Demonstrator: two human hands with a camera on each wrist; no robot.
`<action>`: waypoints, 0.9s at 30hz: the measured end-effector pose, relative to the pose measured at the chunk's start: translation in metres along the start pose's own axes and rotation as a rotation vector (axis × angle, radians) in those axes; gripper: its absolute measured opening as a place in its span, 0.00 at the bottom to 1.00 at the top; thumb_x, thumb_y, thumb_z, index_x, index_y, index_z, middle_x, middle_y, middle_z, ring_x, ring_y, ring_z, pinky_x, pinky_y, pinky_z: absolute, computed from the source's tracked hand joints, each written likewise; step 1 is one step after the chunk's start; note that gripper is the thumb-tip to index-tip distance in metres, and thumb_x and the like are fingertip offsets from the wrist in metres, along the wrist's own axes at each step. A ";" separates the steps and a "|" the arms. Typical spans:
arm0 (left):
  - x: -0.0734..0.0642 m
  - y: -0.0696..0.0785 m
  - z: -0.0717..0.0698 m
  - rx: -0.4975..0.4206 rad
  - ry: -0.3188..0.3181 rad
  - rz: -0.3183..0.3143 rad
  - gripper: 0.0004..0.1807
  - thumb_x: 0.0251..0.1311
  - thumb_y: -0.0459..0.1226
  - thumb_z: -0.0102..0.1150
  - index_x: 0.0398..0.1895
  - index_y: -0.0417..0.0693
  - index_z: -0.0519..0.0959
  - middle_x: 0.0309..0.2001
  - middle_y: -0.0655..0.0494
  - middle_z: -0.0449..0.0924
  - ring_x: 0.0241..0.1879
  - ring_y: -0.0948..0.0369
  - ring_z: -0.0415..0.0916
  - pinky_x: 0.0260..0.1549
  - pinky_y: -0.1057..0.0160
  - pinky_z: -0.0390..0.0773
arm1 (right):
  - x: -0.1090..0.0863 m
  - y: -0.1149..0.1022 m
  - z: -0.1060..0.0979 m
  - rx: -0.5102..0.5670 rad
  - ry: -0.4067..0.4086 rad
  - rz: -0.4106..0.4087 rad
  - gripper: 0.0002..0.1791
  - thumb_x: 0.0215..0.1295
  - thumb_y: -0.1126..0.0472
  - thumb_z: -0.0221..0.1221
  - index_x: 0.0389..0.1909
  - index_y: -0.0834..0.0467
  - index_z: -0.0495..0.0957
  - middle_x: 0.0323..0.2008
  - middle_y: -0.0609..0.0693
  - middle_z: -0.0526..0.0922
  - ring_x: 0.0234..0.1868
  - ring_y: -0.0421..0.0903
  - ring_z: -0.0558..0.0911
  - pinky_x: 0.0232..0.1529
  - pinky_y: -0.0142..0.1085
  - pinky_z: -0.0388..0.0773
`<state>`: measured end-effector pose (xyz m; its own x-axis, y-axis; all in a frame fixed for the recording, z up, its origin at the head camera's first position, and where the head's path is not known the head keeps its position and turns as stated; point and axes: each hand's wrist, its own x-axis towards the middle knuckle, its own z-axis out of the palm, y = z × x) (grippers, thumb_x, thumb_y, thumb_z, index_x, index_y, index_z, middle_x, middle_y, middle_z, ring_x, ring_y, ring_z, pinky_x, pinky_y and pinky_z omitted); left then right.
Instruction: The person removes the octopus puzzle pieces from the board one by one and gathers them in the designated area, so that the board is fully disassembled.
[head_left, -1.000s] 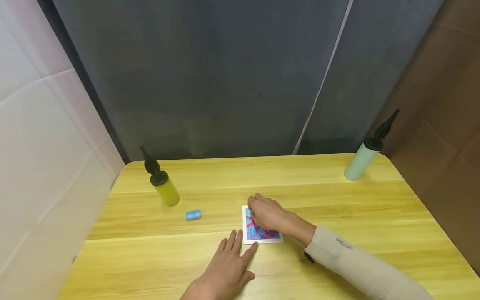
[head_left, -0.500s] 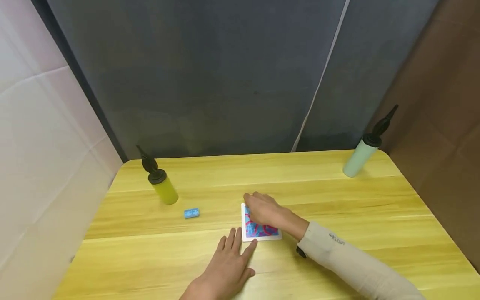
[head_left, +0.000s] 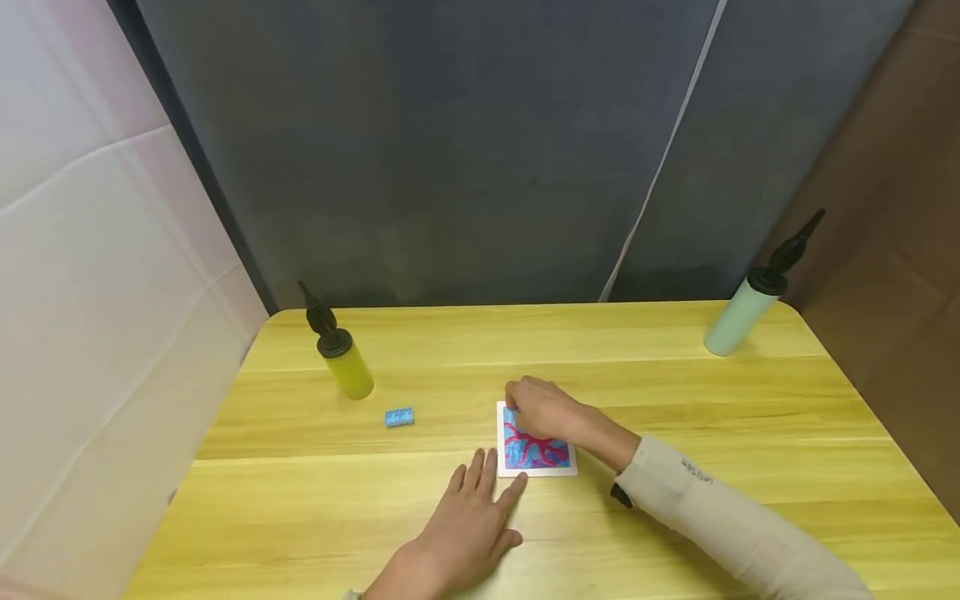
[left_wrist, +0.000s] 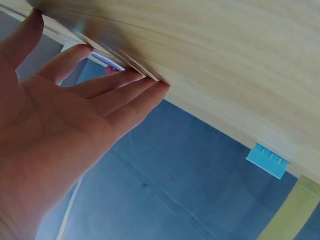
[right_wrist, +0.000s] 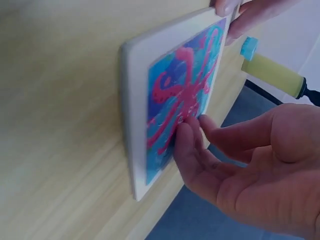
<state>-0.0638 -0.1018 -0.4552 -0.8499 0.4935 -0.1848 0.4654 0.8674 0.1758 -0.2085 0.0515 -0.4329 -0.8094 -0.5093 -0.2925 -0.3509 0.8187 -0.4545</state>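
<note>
A white-framed board (head_left: 500, 442) with a pink octopus picture lies flat on the table. My left hand (head_left: 467, 531) is spread low beside it, fingertips at its near left corner. In the left wrist view the fingers of this hand (left_wrist: 85, 105) are straight, tips down on the wood. My right hand (head_left: 551, 410) covers the far part of the board. Seen from the right wrist, its fingers (right_wrist: 184, 150) are curled, with thumb and fingertips gathered close together on the picture (right_wrist: 172, 97). Whether they pinch a loose part of it is hidden.
A small light-blue block (head_left: 399, 417) lies left of the board. Behind it stands a yellow hand pump (head_left: 350, 371) with a black nozzle. Another pump, pale green (head_left: 738, 321), stands at the far right. A dark wall (head_left: 465, 167) rises behind the table (head_left: 300, 517).
The right hand shifts slightly over the far side of the board, and more of the pink picture shows now. The left hand keeps its place. The head view moves a little.
</note>
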 end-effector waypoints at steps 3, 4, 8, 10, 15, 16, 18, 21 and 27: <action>0.001 0.000 -0.002 0.029 0.000 -0.002 0.36 0.71 0.56 0.56 0.79 0.57 0.65 0.78 0.30 0.56 0.79 0.37 0.55 0.73 0.38 0.65 | -0.001 0.000 0.000 0.002 0.015 -0.018 0.10 0.68 0.71 0.58 0.49 0.63 0.81 0.40 0.51 0.81 0.39 0.47 0.76 0.43 0.40 0.80; 0.001 -0.001 -0.002 0.036 0.000 -0.003 0.36 0.71 0.56 0.55 0.79 0.57 0.65 0.78 0.30 0.56 0.79 0.37 0.56 0.73 0.38 0.65 | -0.001 -0.001 0.000 -0.002 0.018 -0.020 0.10 0.69 0.71 0.58 0.49 0.62 0.80 0.40 0.51 0.80 0.39 0.47 0.75 0.43 0.40 0.80; 0.000 -0.002 -0.004 0.029 -0.005 -0.007 0.36 0.71 0.56 0.56 0.79 0.57 0.65 0.78 0.30 0.57 0.79 0.37 0.56 0.73 0.38 0.65 | 0.000 -0.004 0.001 -0.012 0.032 -0.026 0.09 0.70 0.70 0.56 0.47 0.61 0.80 0.37 0.51 0.79 0.38 0.46 0.75 0.41 0.39 0.79; 0.000 -0.002 -0.005 0.015 -0.009 -0.007 0.36 0.71 0.56 0.56 0.79 0.56 0.65 0.78 0.30 0.56 0.79 0.37 0.55 0.73 0.38 0.65 | 0.001 -0.005 0.001 -0.010 0.031 -0.016 0.08 0.70 0.70 0.56 0.46 0.60 0.80 0.36 0.50 0.79 0.37 0.46 0.75 0.39 0.38 0.78; 0.000 0.000 -0.004 0.003 -0.012 -0.013 0.36 0.71 0.56 0.56 0.79 0.57 0.65 0.78 0.30 0.56 0.79 0.37 0.55 0.73 0.38 0.65 | 0.003 -0.006 0.002 0.003 0.015 0.020 0.09 0.69 0.71 0.55 0.45 0.59 0.79 0.38 0.51 0.77 0.37 0.47 0.75 0.36 0.38 0.77; 0.000 0.000 -0.004 0.002 -0.013 -0.015 0.36 0.71 0.56 0.56 0.79 0.57 0.65 0.78 0.30 0.56 0.79 0.37 0.55 0.73 0.38 0.65 | 0.003 -0.005 0.002 0.007 0.011 0.024 0.09 0.68 0.71 0.55 0.44 0.59 0.79 0.38 0.52 0.77 0.37 0.47 0.74 0.36 0.38 0.77; 0.000 0.001 -0.004 -0.001 -0.014 -0.020 0.36 0.71 0.56 0.57 0.79 0.58 0.66 0.78 0.31 0.56 0.79 0.37 0.55 0.73 0.38 0.65 | 0.004 -0.004 0.002 0.005 0.002 0.029 0.09 0.68 0.71 0.55 0.44 0.58 0.79 0.40 0.52 0.78 0.37 0.47 0.74 0.36 0.38 0.77; 0.000 0.002 -0.003 -0.011 -0.020 -0.024 0.36 0.70 0.56 0.57 0.78 0.58 0.66 0.78 0.31 0.56 0.79 0.37 0.55 0.73 0.38 0.65 | 0.005 -0.002 0.001 0.002 -0.011 0.029 0.10 0.67 0.72 0.56 0.44 0.58 0.80 0.42 0.53 0.79 0.38 0.47 0.73 0.36 0.37 0.77; -0.001 0.002 -0.003 -0.003 -0.021 -0.023 0.36 0.71 0.56 0.57 0.78 0.59 0.66 0.79 0.32 0.57 0.79 0.38 0.56 0.73 0.39 0.65 | 0.003 -0.001 0.001 0.026 -0.021 0.002 0.09 0.67 0.71 0.56 0.37 0.56 0.82 0.43 0.52 0.79 0.41 0.46 0.72 0.41 0.39 0.77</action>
<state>-0.0627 -0.1011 -0.4514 -0.8552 0.4744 -0.2089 0.4447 0.8785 0.1744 -0.2105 0.0489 -0.4341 -0.7999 -0.5131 -0.3112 -0.3365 0.8128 -0.4755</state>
